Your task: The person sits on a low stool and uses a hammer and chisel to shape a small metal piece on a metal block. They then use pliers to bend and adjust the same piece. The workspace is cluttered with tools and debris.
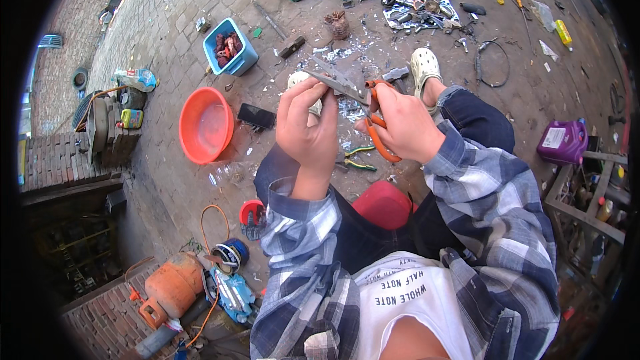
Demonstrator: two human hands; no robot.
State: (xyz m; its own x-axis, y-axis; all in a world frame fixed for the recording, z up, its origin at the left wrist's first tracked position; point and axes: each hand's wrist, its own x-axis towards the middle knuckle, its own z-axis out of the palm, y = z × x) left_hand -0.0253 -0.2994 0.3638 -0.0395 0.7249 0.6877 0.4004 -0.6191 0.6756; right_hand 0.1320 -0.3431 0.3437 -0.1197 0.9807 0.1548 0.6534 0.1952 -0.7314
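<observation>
Left hand (308, 120) curls its fingers, its hold unclear, with an orange basin (207, 123) to its left and a blue tub (244, 64) farther ahead; right hand (407, 123) grips orange-handled scissors (345, 85), blades beside the left hand, above green-handled pliers (362, 165).

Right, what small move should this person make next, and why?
Probably shift the left hand slightly back from the blades before the right hand squeezes the orange-handled shears: the blades look parted, and the left fingers sit right beside them.
</observation>
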